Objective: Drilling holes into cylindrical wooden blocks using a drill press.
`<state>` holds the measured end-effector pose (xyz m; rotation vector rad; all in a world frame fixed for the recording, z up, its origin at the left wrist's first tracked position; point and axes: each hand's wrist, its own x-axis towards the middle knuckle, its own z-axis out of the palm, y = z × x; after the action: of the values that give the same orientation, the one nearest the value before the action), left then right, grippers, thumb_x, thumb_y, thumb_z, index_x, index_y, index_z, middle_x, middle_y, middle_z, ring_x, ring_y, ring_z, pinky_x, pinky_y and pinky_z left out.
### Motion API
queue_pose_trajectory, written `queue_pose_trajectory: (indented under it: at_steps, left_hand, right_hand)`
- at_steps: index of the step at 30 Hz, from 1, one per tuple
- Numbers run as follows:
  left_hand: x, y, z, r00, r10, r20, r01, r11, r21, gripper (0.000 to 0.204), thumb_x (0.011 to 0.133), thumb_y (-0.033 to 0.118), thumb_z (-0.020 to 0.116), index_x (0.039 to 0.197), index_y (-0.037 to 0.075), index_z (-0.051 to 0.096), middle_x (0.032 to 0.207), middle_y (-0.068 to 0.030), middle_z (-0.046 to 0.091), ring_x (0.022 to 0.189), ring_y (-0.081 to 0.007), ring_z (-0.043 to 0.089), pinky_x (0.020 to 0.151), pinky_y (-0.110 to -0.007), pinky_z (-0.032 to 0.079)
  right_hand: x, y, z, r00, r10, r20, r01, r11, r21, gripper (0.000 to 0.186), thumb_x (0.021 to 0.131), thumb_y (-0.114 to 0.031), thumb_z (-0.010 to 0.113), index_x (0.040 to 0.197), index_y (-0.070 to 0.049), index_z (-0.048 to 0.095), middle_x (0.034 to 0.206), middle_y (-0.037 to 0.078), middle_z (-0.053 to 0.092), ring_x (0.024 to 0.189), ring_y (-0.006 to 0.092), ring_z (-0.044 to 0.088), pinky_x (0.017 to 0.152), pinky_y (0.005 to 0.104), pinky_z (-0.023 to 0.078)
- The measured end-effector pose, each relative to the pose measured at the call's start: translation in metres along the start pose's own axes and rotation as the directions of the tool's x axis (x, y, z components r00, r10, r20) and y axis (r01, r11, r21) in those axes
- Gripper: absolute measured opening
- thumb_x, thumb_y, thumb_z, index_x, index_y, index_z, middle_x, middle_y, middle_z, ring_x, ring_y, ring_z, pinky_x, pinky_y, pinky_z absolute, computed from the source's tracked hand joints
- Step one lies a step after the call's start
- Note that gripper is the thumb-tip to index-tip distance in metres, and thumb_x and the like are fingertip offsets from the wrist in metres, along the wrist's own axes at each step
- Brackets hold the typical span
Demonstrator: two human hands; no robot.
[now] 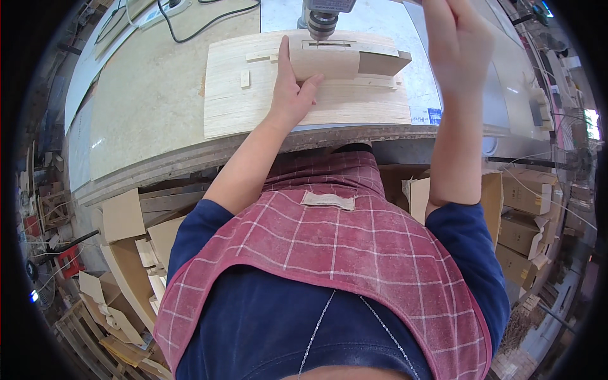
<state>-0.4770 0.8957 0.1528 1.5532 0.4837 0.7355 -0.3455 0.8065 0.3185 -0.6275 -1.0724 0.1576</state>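
A pale wooden piece (323, 61) with a narrow slot in its top face lies against thin strips on a flat wooden board (234, 111). My left hand (294, 95) grips its left end, index finger stretched along the edge and thumb against the near face. Just above the slot hangs the drill press chuck (322, 25); any bit under it is too small to make out. My right hand (461, 47) is raised at the upper right, slightly blurred, its fingers closed around the drill press handle, most of which lies hidden or outside the picture.
A small wooden block (245, 79) is fixed on the board's left part. Behind lie a black cable (206, 28) and a white power strip (166, 14) on the worktable (145, 107). Open cardboard boxes (123, 218) stand below on the left, and more boxes (522, 237) on the right.
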Motion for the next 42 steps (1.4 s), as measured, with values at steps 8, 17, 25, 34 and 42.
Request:
queue_pose_trajectory:
  at_steps: [8,17,25,34,42]
  left_hand:
    - [0.001,0.002,0.001,1.0,-0.02,0.011,0.02,1.0,-0.012,0.086,0.079,0.002,0.056,0.14,0.008,-0.004,0.119,-0.0186,0.044,0.073,-0.0136,0.052,0.049,-0.022,0.045]
    - [0.0,0.001,0.001,1.0,0.008,-0.005,-0.008,1.0,0.022,0.085,0.08,0.002,0.056,0.14,0.008,-0.004,0.117,-0.0179,0.046,0.077,-0.0143,0.053,0.05,-0.021,0.045]
    - [0.0,0.002,0.001,1.0,-0.021,0.01,0.021,1.0,0.023,0.085,0.08,0.005,0.056,0.14,0.008,-0.004,0.117,-0.0193,0.045,0.08,-0.0158,0.054,0.051,-0.023,0.047]
    - [0.001,-0.004,0.0,1.0,-0.007,-0.007,0.007,1.0,0.031,0.085,0.08,0.005,0.056,0.14,0.008,-0.003,0.12,-0.0192,0.043,0.08,-0.0161,0.054,0.051,-0.022,0.047]
    - [-0.001,0.0,-0.002,1.0,-0.02,-0.019,0.02,1.0,0.015,0.085,0.08,0.003,0.057,0.141,0.009,-0.003,0.122,-0.0196,0.042,0.079,-0.016,0.054,0.051,-0.023,0.047]
  right_hand:
    - [-0.052,0.017,-0.022,0.982,-0.115,0.151,0.19,0.536,-0.823,0.011,0.087,-0.007,0.054,0.084,0.002,0.058,0.065,0.0,0.052,0.058,0.0038,0.043,0.052,0.0183,0.035]
    - [-0.078,0.057,-0.038,0.937,-0.314,0.156,0.322,0.595,-0.737,0.004,0.079,0.001,0.058,0.083,-0.001,0.057,0.064,0.005,0.048,0.051,0.0118,0.041,0.046,0.0227,0.033]
    - [-0.092,0.08,-0.05,0.926,-0.339,0.167,0.345,0.578,-0.74,0.01,0.078,0.001,0.059,0.087,-0.001,0.057,0.071,0.008,0.051,0.054,0.0131,0.044,0.047,0.023,0.034]
    - [-0.071,0.041,-0.043,0.942,-0.22,0.255,0.335,0.555,-0.762,0.006,0.077,0.001,0.061,0.081,-0.001,0.058,0.066,0.005,0.052,0.053,0.0131,0.046,0.047,0.0234,0.036]
    - [0.056,0.006,-0.01,0.95,-0.129,0.285,0.313,0.434,-0.844,0.025,0.089,-0.014,0.047,0.07,0.002,0.05,0.058,0.009,0.044,0.057,0.0151,0.045,0.055,0.0279,0.036]
